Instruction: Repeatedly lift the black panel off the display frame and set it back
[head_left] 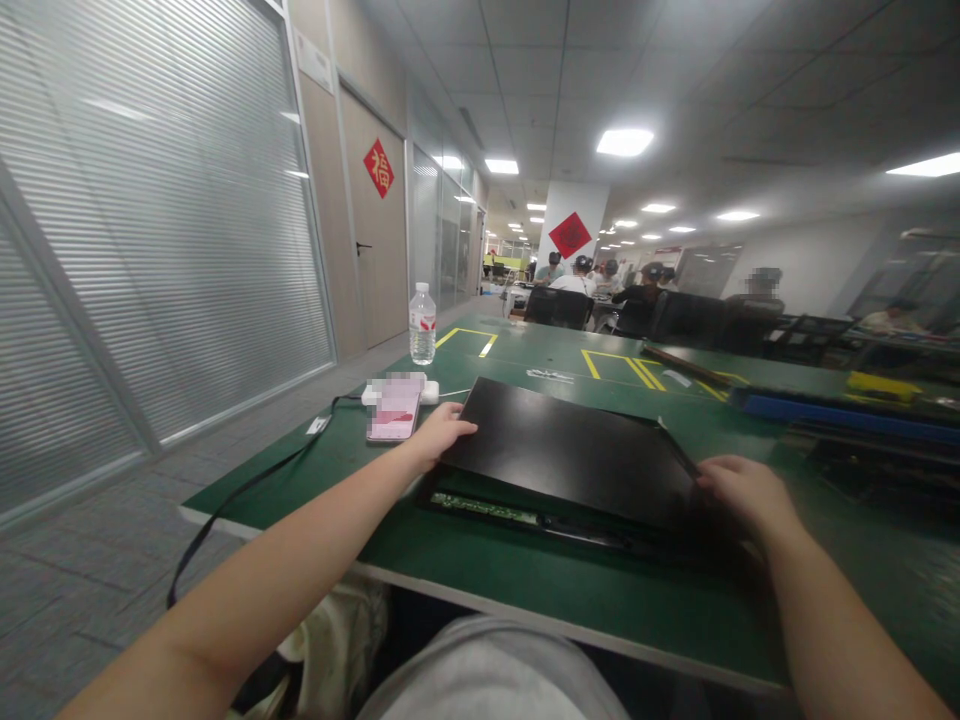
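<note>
A flat black panel (570, 450) lies tilted on the green table (525, 580), its near edge raised over a dark base with a green circuit strip (484, 507) showing beneath. My left hand (442, 430) grips the panel's left edge, fingers curled over it. My right hand (742, 492) holds the panel's right near corner, fingers wrapped round the edge.
A phone (394, 410) and a white charger block lie left of the panel, with a black cable (247, 490) trailing off the table edge. A water bottle (422, 324) stands behind. Blue and yellow items (847, 410) sit at right. Several people sit at desks far back.
</note>
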